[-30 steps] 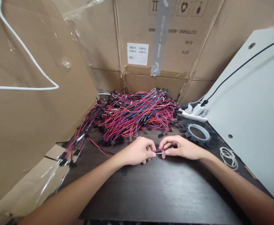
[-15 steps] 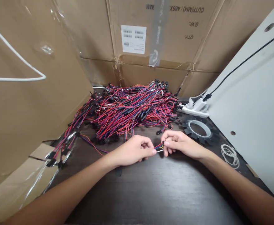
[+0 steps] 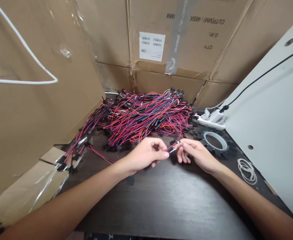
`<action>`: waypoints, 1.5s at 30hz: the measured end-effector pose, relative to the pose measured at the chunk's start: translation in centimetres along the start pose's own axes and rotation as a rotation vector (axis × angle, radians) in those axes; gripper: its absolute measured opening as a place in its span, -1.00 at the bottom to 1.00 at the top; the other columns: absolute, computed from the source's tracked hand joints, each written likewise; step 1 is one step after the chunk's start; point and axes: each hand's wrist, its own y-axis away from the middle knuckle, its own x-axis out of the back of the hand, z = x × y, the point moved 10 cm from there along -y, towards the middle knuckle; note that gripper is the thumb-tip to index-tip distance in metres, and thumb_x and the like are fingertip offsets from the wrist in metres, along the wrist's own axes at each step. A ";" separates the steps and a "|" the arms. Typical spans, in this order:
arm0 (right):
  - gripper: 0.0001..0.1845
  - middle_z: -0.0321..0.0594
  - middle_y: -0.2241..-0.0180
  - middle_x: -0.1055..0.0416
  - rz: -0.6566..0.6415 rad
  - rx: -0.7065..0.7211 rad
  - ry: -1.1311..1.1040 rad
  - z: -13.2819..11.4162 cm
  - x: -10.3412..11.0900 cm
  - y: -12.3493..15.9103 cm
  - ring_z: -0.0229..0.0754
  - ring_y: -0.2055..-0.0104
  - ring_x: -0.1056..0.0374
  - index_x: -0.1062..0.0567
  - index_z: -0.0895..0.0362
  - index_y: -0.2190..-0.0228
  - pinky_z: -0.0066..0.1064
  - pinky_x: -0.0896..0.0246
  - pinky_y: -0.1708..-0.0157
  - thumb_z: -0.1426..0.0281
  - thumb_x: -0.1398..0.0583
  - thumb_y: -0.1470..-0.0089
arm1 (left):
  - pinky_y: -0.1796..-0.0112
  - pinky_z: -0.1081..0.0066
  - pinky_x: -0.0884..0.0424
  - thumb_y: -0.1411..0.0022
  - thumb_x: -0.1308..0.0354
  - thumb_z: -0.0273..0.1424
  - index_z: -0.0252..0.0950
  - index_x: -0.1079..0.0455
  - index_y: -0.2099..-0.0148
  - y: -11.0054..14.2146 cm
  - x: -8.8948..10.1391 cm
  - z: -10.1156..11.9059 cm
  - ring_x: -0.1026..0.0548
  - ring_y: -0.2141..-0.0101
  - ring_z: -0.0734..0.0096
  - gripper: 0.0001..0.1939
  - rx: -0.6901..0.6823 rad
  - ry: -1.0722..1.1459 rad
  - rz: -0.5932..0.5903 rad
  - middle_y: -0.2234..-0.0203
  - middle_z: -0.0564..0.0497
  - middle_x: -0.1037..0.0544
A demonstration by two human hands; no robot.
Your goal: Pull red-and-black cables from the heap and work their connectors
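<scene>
My left hand (image 3: 146, 156) and my right hand (image 3: 195, 154) meet over the dark table (image 3: 166, 200), fingers pinched together. Between them they grip a short bundle of red and blue wires (image 3: 173, 147), with a small white loop around it. The wire runs back from my left hand toward a second strand at the left (image 3: 98, 154). Just behind my hands lies a big heap of red and blue wires with black connectors (image 3: 146, 118).
Cardboard walls (image 3: 36, 110) enclose the left and back. A bunch of wires with black plugs (image 3: 73, 153) trails off the left table edge. At right stand a white panel (image 3: 274, 116), a white power strip (image 3: 211, 117), a black toothed ring (image 3: 215, 140) and white loops (image 3: 247, 166).
My hands lifted slightly off the table and drew toward the heap. My right hand's fingers shifted along the wire bundle. The camera tilted a little.
</scene>
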 end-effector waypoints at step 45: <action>-0.74 -0.21 0.49 -0.46 -0.222 -0.261 -0.387 1.1 -5.0 1.1 -0.43 0.71 -0.22 -0.47 0.25 0.27 -0.63 -0.07 0.78 0.30 -0.25 -0.08 | 0.64 0.47 -0.05 0.05 0.06 -0.68 -0.23 -0.08 0.48 10.3 17.4 10.5 -0.22 0.69 0.58 -0.78 -0.726 0.170 1.283 0.73 0.20 -0.16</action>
